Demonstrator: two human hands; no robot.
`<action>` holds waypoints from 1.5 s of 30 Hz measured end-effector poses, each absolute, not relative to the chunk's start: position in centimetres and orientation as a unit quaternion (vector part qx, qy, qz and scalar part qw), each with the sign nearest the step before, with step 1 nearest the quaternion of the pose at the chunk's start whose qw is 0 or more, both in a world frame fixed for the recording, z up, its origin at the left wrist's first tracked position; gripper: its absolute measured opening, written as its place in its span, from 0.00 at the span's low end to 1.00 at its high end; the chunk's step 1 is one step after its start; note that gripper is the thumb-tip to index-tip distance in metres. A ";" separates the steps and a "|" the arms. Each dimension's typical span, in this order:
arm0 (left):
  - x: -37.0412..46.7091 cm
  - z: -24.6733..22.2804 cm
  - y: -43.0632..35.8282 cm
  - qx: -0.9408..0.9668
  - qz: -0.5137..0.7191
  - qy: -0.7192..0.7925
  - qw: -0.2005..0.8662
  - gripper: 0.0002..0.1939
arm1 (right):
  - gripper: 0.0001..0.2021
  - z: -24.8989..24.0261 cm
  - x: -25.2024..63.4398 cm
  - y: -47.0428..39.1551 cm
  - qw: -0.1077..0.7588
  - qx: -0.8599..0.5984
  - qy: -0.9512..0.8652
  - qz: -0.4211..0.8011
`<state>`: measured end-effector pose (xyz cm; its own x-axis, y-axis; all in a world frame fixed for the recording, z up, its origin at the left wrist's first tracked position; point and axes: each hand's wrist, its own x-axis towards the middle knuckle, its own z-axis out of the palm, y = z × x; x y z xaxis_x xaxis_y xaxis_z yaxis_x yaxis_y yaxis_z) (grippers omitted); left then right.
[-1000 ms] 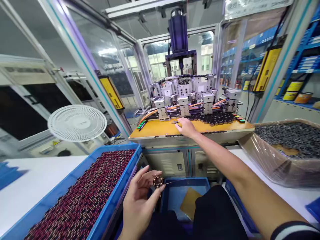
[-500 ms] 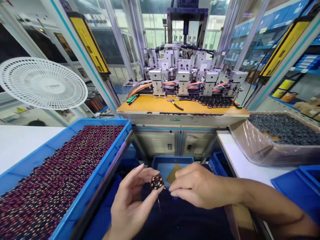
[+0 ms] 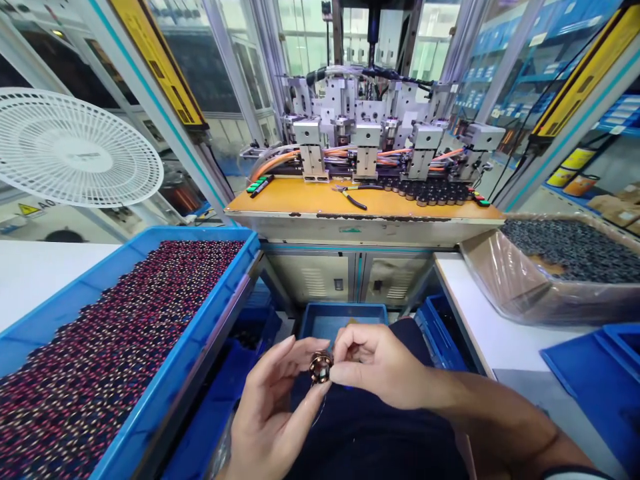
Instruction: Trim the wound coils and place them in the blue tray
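My left hand holds a small copper-wound stator between thumb and fingers, its round opening turned up toward me. A thin wire hangs down from it past the left thumb. At the stator's right edge, my right hand has thumb and forefinger pressed together, touching or very close to the winding. What lies between those fingertips is hidden. Both hands are above my lap, in front of a blue bin on the floor.
On the left stands a blue tray full of small dark, red and copper-coloured parts. Ahead, a machine's orange tabletop bears pliers, markers and black round parts. A plastic-lined box of grey parts is on the right.
My right hand has moved left, from a small gap away to the stator's edge. The stator and left hand have shifted slightly right. The view has tilted down a little.
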<state>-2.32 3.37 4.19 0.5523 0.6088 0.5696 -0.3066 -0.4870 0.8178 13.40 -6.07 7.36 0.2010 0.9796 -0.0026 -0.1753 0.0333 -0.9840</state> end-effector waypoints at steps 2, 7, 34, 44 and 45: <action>-2.2 4.1 3.4 0.709 0.471 0.110 0.513 0.35 | 0.18 6.7 12.7 -6.3 0.619 -0.491 -0.386 0.477; -2.2 4.0 3.6 0.664 0.462 0.134 0.573 0.32 | 0.18 5.6 12.0 -7.1 0.666 -0.466 -0.353 0.464; -2.1 4.0 3.5 0.608 0.292 0.105 0.731 0.14 | 0.10 7.5 12.9 -8.2 0.584 -0.526 -0.426 0.448; -2.7 5.1 3.7 0.618 0.229 0.112 0.743 0.12 | 0.10 9.0 14.4 -8.3 0.531 -0.534 -0.447 0.484; -2.7 5.1 3.7 0.619 0.224 0.110 0.745 0.12 | 0.10 9.0 14.4 -8.3 0.526 -0.537 -0.448 0.484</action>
<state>-2.68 3.73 5.05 0.8751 0.4705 0.1134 -0.1975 0.1333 0.9712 14.43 -8.30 8.98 0.1304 0.9903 -0.0485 -0.0293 -0.0450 -0.9986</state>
